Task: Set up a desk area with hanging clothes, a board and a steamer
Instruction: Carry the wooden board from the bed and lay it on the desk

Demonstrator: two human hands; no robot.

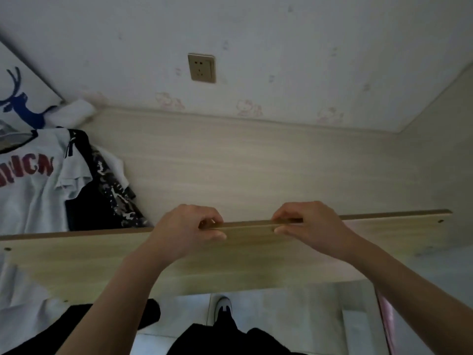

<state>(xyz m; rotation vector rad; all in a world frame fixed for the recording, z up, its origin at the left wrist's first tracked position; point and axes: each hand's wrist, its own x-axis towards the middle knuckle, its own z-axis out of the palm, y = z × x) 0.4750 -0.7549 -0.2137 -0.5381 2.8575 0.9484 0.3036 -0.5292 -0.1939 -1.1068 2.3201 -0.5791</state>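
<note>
Below the socket point(202, 68), gripped board point(245, 252) by its top edge, left hand point(184, 229) and right hand point(311, 225) pinching it close together, likely for balance.

Bare forearms, no sleeves; dark black trousers point(230, 339); a white shoe point(223, 307) with dark laces.

Dim, flat indoor light, no hard shadows. Soft overall, slightly blurred. Wide-angle bending at edges; corners darken. Board point(76, 262) face greenish, no glare.
</note>
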